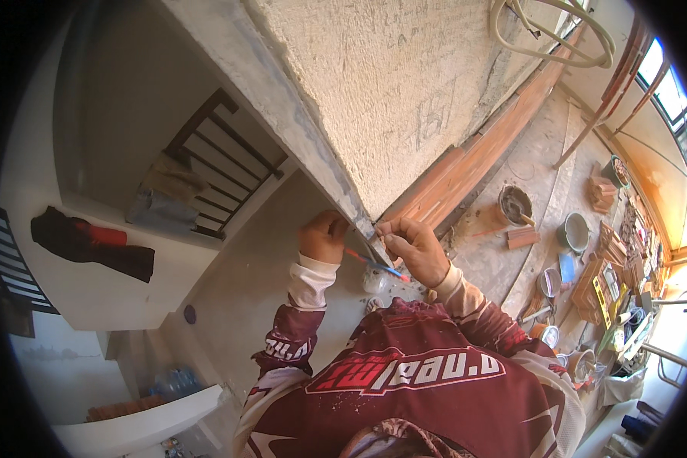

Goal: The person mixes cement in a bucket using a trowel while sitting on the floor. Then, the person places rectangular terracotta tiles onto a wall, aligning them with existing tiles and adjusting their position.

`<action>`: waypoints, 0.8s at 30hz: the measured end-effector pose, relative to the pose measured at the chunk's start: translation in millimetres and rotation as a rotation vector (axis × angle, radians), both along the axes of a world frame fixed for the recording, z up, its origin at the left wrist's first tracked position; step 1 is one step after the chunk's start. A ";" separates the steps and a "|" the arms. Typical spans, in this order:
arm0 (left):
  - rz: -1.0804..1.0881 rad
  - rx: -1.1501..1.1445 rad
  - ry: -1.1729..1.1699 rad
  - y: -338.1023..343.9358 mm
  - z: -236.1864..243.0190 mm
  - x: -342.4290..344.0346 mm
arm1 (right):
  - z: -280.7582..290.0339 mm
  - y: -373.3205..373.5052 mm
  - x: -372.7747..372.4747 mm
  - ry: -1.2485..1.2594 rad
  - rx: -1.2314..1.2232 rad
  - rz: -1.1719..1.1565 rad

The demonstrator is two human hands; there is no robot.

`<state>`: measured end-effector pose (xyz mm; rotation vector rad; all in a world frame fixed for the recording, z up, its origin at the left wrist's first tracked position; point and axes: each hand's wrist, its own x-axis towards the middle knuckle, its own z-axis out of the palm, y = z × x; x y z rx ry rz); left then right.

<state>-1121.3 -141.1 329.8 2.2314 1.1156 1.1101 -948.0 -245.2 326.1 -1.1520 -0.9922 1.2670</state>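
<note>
At the near corner of a rough cream wall (382, 84), both my hands are raised to the grey edge strip (298, 130). My left hand (322, 238) is closed at the strip's left side, fingers curled; whatever they grip is hidden. On the right side my right hand (420, 248) pinches thumb and fingers together at the corner tip, and anything between them is too small to name. A thin blue and red stick-like thing (389, 269) shows below the corner, between my hands; whether a hand holds it, I cannot tell. Reddish-brown tile strips (458, 179) run along the wall's right side.
Right of me, a bucket of grey mix (514, 204), another bucket (573, 233), stacked brown tiles (591, 290) and a yellow level (601, 300) lie on the dusty floor. A coiled cable (599, 46) hangs at upper right. Leftward are a stair railing (229, 164) and a dark garment (91, 243).
</note>
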 end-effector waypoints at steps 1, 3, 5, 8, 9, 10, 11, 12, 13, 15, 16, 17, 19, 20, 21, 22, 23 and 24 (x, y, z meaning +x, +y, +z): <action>0.015 -0.022 -0.011 -2.4 -0.8 1.6 | -1.9 -0.6 1.4 -0.027 0.013 -0.001; 0.029 0.007 -0.004 -9.0 1.0 5.0 | -2.9 -0.9 3.5 -0.059 0.017 0.010; 0.010 -0.029 -0.053 -9.6 -0.9 6.0 | -1.8 -2.7 6.0 -0.075 -0.005 0.018; -0.037 -0.148 -0.166 -5.8 -7.3 5.9 | -6.0 -4.3 0.1 -0.052 0.072 -0.027; -0.032 -0.162 -0.176 -5.9 -7.0 7.1 | -8.1 -4.1 0.9 -0.046 0.056 -0.018; -0.027 -0.177 -0.185 -6.2 -6.7 7.7 | -10.5 -3.8 2.0 -0.039 0.039 -0.009; -0.024 -0.174 -0.164 -5.0 -10.3 5.9 | -10.2 -2.8 2.4 -0.032 0.023 -0.001; -0.007 -0.121 -0.156 -6.0 -12.0 7.4 | -6.7 -3.5 3.2 0.013 0.005 0.002; 0.009 -0.069 -0.148 -7.5 -13.3 9.7 | 0.4 -5.2 4.1 0.059 -0.013 0.004; 0.037 -0.146 -0.169 -10.6 -20.7 10.5 | 2.7 -5.6 5.1 0.042 -0.010 -0.004; 0.049 -0.164 -0.240 -10.9 -28.6 11.3 | 0.1 -4.9 5.5 -0.022 0.009 -0.012; 0.060 -0.179 -0.310 -11.0 -36.3 13.3 | -1.3 -4.3 5.9 -0.086 0.030 -0.020; 0.046 -0.268 -0.376 -12.0 -40.7 9.2 | -1.3 -3.4 4.9 -0.121 0.120 -0.026; 0.030 -0.266 -0.356 -9.8 -43.2 5.4 | -2.1 -3.9 4.4 -0.140 0.164 -0.027; 0.014 -0.265 -0.336 -7.0 -46.7 2.0 | 1.4 -7.5 5.2 -0.189 0.156 -0.038; 0.000 -0.263 -0.315 -5.1 -48.0 1.0 | 2.8 -10.0 7.4 -0.172 0.137 -0.021; 0.027 -0.206 -0.244 -9.5 -35.2 6.7 | 3.1 -13.5 11.1 -0.158 0.116 -0.006; 0.000 -0.130 -0.215 -8.3 -33.5 8.4 | 2.4 -15.8 13.4 -0.144 0.094 0.010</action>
